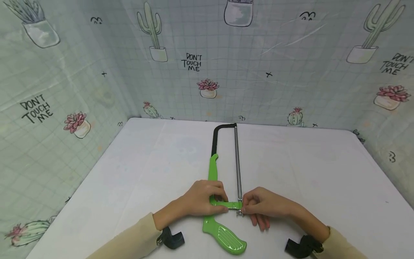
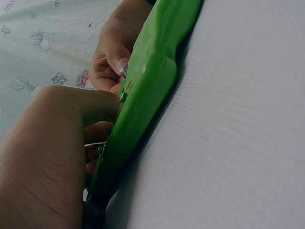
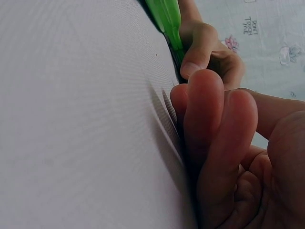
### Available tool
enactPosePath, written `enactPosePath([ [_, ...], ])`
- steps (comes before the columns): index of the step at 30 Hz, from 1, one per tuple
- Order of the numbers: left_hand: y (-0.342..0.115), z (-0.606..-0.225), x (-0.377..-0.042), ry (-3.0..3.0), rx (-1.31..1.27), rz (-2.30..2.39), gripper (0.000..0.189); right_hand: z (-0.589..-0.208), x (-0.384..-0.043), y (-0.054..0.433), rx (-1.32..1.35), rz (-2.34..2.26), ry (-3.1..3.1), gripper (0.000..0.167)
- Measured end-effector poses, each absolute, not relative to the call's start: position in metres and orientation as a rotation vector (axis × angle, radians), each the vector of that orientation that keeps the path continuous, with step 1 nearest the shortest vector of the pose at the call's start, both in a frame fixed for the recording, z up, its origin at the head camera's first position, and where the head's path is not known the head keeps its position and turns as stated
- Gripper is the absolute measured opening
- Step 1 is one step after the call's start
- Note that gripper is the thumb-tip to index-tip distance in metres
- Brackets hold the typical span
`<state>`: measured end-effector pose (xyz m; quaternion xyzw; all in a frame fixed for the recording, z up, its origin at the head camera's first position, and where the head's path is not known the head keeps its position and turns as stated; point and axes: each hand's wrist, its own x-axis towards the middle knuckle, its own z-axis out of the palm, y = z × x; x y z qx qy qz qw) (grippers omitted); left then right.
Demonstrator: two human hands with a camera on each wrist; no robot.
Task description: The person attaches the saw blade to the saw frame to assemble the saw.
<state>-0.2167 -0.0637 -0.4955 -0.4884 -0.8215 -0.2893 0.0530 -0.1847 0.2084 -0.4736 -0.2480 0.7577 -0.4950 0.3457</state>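
A green and black hacksaw is lying flat on the white worktop, about midway between its left and right edges. Its green handle is pointing toward the near edge, while the black bow is curving round close to the far edge. The grey blade is running along the right side of the saw, ending at a short green crossbar.

The left hand is gripping the saw where the crossbar is joining the green frame, its thumb lying along the near side and its fingers curling over the far side. The right hand is pinching a small metal wing nut between thumb and forefinger at the crossbar's right end (the hand is partly covering the nut). Its other fingers are hanging toward the near edge, low over the worktop; whether they are touching it, I cannot tell.

Beige sleeves are covering both forearms, and a black bracket is sticking out by each wrist. Beyond the far edge, a pale cloth is hanging, printed with potted cacti and "DON'T TOUCH ME".
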Motion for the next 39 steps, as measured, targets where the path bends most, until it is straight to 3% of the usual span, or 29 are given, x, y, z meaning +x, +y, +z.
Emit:
enactPosePath([
  [39,-0.0622,-0.4971,-0.2173,-2.456,-1.492,-0.919,0.016,-0.4746,-0.1856,0.2112,-0.630,-1.275,1.976,0.016],
])
